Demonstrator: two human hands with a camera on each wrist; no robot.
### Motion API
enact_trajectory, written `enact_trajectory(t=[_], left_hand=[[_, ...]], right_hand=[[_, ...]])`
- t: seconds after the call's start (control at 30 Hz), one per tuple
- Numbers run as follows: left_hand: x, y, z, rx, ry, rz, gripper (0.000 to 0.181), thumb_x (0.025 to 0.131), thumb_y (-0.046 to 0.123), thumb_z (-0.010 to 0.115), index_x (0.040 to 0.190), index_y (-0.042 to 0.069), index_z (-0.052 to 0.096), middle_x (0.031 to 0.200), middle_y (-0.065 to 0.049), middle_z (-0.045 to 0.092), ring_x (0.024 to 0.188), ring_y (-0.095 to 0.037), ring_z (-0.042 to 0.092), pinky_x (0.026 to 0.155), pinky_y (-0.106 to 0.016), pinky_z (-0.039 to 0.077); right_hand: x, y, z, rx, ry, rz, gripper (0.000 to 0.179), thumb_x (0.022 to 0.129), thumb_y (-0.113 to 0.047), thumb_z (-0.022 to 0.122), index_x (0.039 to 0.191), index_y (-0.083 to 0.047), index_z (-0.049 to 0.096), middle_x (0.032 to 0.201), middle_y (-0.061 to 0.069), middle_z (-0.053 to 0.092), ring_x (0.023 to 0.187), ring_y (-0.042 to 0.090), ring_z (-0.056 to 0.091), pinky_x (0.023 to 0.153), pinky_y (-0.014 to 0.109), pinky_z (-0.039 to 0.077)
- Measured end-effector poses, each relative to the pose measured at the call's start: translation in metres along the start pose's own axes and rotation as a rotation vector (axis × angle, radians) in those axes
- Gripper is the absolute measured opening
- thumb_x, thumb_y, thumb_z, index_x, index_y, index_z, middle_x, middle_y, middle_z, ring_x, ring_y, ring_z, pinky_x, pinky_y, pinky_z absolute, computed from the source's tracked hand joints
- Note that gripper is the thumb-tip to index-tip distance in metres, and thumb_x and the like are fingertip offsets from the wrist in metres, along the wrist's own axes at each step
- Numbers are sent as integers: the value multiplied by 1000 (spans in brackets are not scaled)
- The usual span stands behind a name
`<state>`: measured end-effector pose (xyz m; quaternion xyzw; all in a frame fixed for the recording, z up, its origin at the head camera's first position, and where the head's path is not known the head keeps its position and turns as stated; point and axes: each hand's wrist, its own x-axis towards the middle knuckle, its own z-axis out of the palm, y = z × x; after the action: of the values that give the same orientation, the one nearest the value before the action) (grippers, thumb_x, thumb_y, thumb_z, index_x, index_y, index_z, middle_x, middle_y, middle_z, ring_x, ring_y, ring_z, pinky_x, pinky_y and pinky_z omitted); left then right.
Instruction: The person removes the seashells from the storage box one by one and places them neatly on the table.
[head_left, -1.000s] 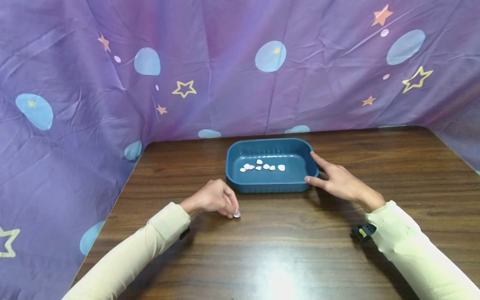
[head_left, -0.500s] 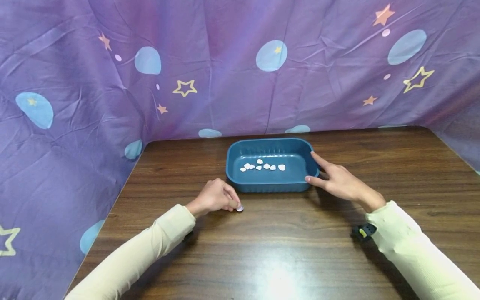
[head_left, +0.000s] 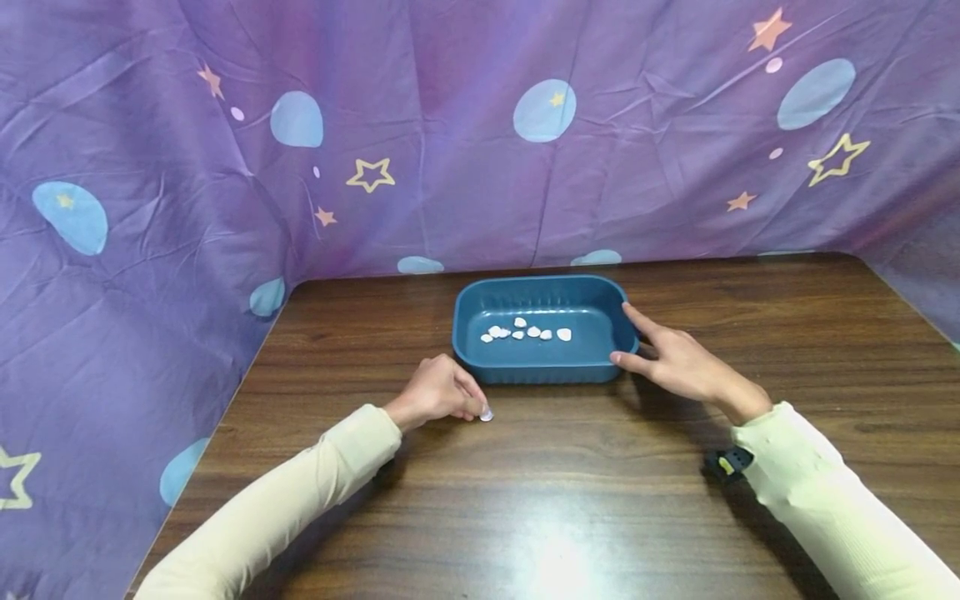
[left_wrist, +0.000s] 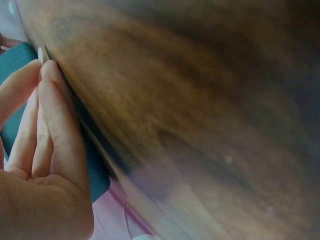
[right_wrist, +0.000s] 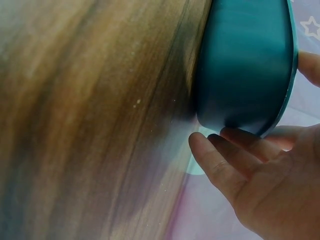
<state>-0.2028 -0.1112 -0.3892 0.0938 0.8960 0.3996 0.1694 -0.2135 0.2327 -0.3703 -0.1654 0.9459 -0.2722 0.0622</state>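
Observation:
My left hand [head_left: 442, 392] pinches a small, flat white piece [head_left: 487, 414] between thumb and fingertips, low over the table just in front of a blue plastic basin [head_left: 551, 374]. The left wrist view shows the white piece [left_wrist: 41, 54] edge-on at the fingertips, thin and rounded. On the basin floor lie several similar white pieces [head_left: 533, 332], mostly toward the left half. At the basin's right end my right hand [head_left: 678, 362] holds the rim, thumb at the front corner and index finger farther back. Other fingers [right_wrist: 215, 162] lie beneath the end wall in the right wrist view.
The basin stands on a brown wood-grain table [head_left: 480, 517], toward its back edge. A purple curtain [head_left: 450, 150] with stars and blue ovals hangs behind and at the sides. Black devices sit at both wrists under pale sleeves [head_left: 817, 483].
My left hand has slid a little to the right and slightly away from me with the white piece, nearer the basin. The right hand and the basin stay put.

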Motion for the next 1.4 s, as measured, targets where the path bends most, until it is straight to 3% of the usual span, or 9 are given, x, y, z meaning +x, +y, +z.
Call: enact_trajectory(t=[0.3,0.53,0.73,0.87,1.03,1.2,1.4], left_hand=[[-1,2,0,-8,-9,9,5,77,6,84,80,7,81,73,-7,78,55,-3,66,59,-22,59],[-12,3,-12,30,-46,-40,6,77,6,84,81,10,81,71,-5,77,58,-5,67,58,-23,57],[-26,13,-32,-2,-168,39,13,79,9,82,92,7,80,81,-7,79,68,-6,72,67,-27,61],[-29,28,-50,-18,-198,116,20,81,13,82,100,6,80,89,-7,80,78,-8,75,72,-27,61],[-18,40,-69,-124,-245,171,28,86,10,78,111,0,75,105,-17,77,92,-14,76,86,-37,61],[3,48,-78,-200,-250,193,31,90,6,73,119,-6,70,118,-24,72,100,-18,75,95,-42,58],[33,61,-75,-285,-262,138,32,92,2,68,123,-8,66,126,-26,67,115,-35,69,99,-40,56]], right_hand=[[0,0,0,1,-12,6,90,98,-47,59,161,-4,10,156,35,30,138,50,43,115,66,32],[2,0,0,-1,-15,-6,89,99,-47,58,161,-4,11,156,34,30,137,50,45,114,65,33],[2,1,-1,-11,-6,-7,89,98,-47,59,160,-4,11,155,35,31,136,49,46,114,65,34],[1,1,0,-8,-2,-5,89,98,-47,59,160,-3,12,155,35,32,136,49,46,114,65,34],[-1,1,0,-6,5,-8,89,98,-46,60,160,-2,13,155,35,32,136,50,46,114,65,34],[-1,1,0,-8,3,-12,89,98,-47,59,160,-3,13,155,34,33,136,49,47,114,65,34],[-1,0,0,-17,16,-12,89,98,-46,60,160,-2,14,153,35,35,136,49,47,113,65,35]])
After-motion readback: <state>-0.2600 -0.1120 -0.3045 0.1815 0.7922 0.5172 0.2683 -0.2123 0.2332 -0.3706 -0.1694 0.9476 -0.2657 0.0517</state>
